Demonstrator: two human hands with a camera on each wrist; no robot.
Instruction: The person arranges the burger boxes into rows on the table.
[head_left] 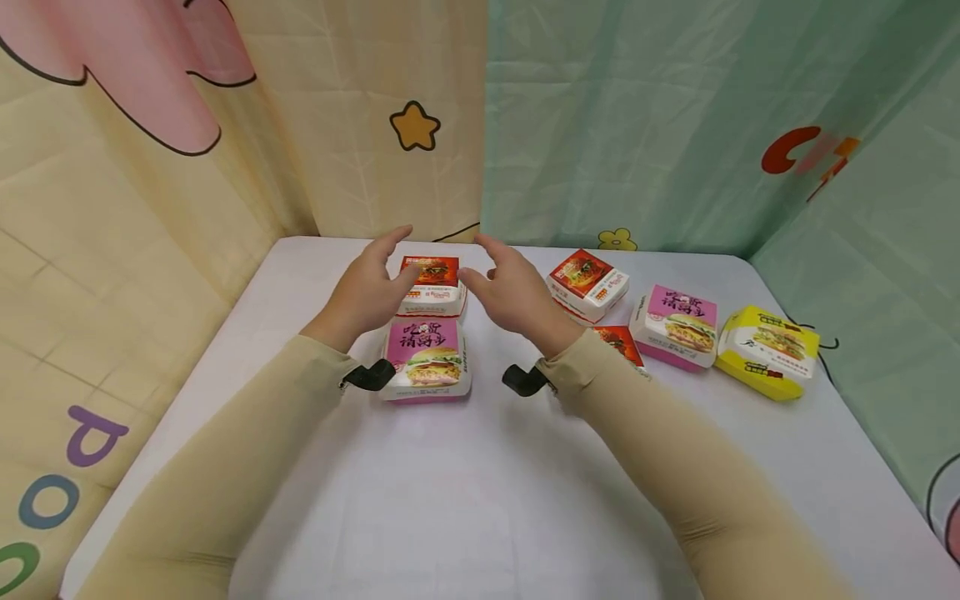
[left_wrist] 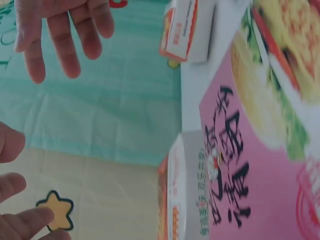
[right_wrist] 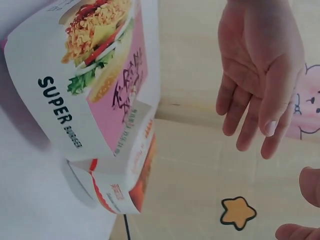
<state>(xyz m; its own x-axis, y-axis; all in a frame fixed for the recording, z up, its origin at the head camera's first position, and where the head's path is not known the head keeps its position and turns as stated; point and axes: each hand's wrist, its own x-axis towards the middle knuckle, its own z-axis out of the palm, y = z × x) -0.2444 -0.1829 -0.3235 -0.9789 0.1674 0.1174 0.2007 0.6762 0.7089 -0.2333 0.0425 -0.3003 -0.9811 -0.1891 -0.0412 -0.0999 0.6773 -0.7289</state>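
Both hands hover over the table with palms facing each other and hold nothing. My left hand [head_left: 367, 287] is raised beside a red-topped burger box [head_left: 430, 285], its fingers relaxed and extended. My right hand [head_left: 517, 292] mirrors it on the other side, fingers also extended. In front of the red-topped box, close against it, lies a pink-topped burger box [head_left: 426, 360]. The right wrist view shows "SUPER BURGER" on the side of that pink box [right_wrist: 65, 100]. Neither hand visibly touches a box.
To the right are another red-topped box [head_left: 588, 285], a second pink box [head_left: 677, 327] and a yellow box [head_left: 768, 352]. One more red-topped box [head_left: 619, 343] is partly hidden by the right sleeve. Printed curtains [head_left: 675, 125] surround the white table [head_left: 435, 508].
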